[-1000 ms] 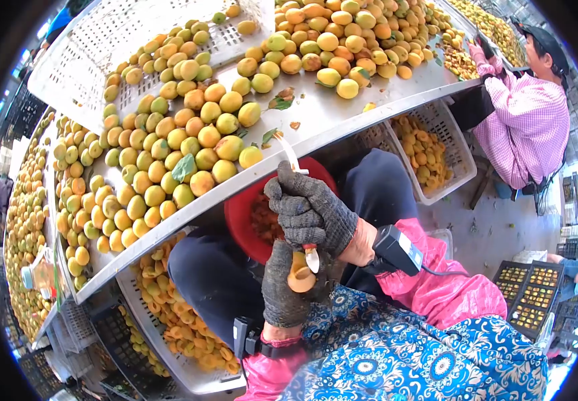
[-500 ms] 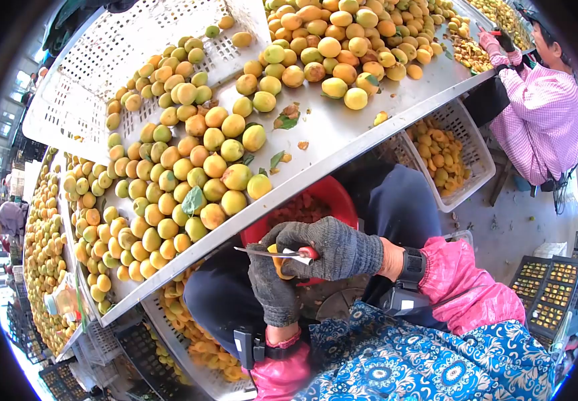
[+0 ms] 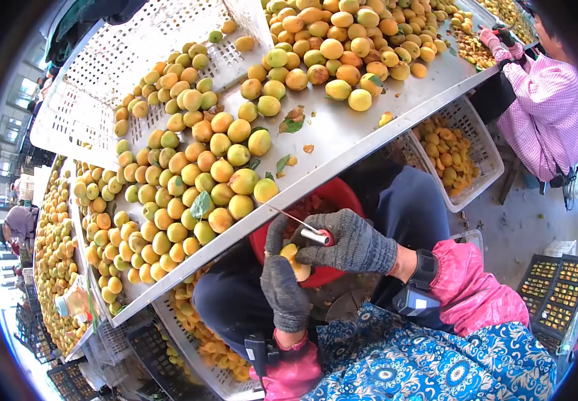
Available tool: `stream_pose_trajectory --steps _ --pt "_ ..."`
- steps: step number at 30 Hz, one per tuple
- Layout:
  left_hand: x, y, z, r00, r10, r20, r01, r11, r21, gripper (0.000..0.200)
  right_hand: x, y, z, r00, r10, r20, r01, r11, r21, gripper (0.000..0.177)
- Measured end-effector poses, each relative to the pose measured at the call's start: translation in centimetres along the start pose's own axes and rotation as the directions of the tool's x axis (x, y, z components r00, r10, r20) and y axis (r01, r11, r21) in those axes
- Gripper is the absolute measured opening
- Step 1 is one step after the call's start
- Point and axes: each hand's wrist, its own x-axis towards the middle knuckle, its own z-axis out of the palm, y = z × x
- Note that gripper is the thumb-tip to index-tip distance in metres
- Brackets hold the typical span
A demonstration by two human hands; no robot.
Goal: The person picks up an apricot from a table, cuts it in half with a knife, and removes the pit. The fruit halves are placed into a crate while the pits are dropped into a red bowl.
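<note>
My left hand, in a dark grey knit glove, is closed around a yellow-orange apricot. A small knife with a red handle is gripped in my right hand, gloved the same way. Its thin blade slants up and to the left, clear of the fruit. The fingers of both hands meet about the apricot, so part of it is hidden. Below them stands a red basin with reddish pieces inside, partly covered by my hands.
A metal table carries many whole apricots and a tipped white crate. Under it stand white crates of cut fruit, one at right. A co-worker in a pink checked sleeve works at the far right. Black trays lie on the floor.
The knife blade has swung from lying level across the apricot to pointing up and left, away from it. My fingers have shifted, showing more of the fruit. The whole view has moved slightly.
</note>
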Motion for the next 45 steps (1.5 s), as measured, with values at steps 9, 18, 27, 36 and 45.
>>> stream_pose_trajectory --steps 9,18,27,36,45 --pt "0.1 1.9 -0.1 0.968 -0.252 0.016 0.252 0.956 -0.149 0.053 0.4 0.2 1.4 0.992 -0.059 -0.111 0.050 0.995 -0.082 0.017" --pt "-0.6 6.6 -4.2 0.963 -0.265 -0.038 0.214 0.848 -0.485 0.057 -0.7 0.9 1.3 0.993 -0.091 -0.069 0.084 0.992 -0.097 0.015" --pt "-2.5 9.6 -19.3 0.971 0.055 -0.233 0.128 0.703 0.700 0.046 -1.3 2.0 0.7 0.976 0.190 0.103 -0.141 0.922 -0.361 0.033" --pt "11.4 7.6 -7.1 0.866 0.382 0.321 -0.404 0.159 0.901 0.034 -0.6 0.8 -1.7 0.992 0.080 -0.101 -0.095 0.984 -0.152 0.037" --pt "22.3 0.7 2.3 0.805 0.100 0.585 -0.557 -0.211 0.803 0.042 -0.3 0.1 -4.1 0.935 0.316 -0.163 -0.335 0.937 -0.102 0.035"
